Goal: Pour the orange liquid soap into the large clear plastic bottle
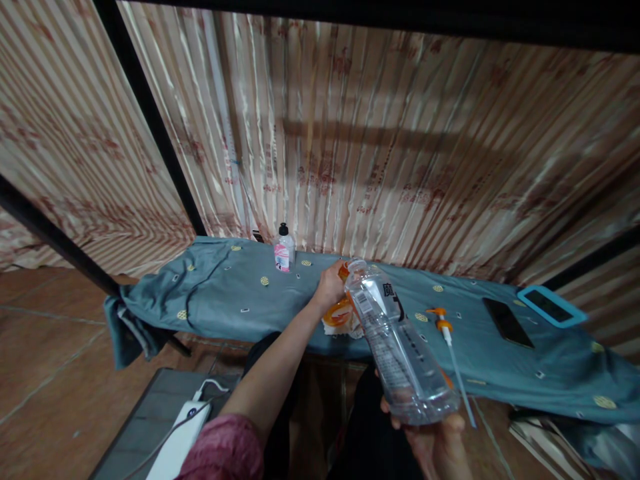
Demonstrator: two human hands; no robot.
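Note:
A large clear plastic bottle (400, 353) with dark lettering and a barcode lies aslant in my right hand (435, 437), whose fingers wrap around its base. Its neck tilts up and away from me, toward my left hand (331, 285). That hand is closed around the upper part of an orange, see-through bottle (338, 313) standing on the cloth. The two bottle mouths are close together; whether they touch I cannot tell. A white crumpled tissue (354, 328) shows at the orange bottle's foot. To the right, an orange-and-white pump head with its long tube (443, 325) lies on the cloth.
A blue-green patterned cloth (220, 300) covers the narrow table. A small clear bottle with a black cap (283, 248) stands at the back. Right lie a dark phone (507, 323) and a blue-framed tablet (551, 307). A white power strip (180, 440) rests lower left; dark poles frame the curtain.

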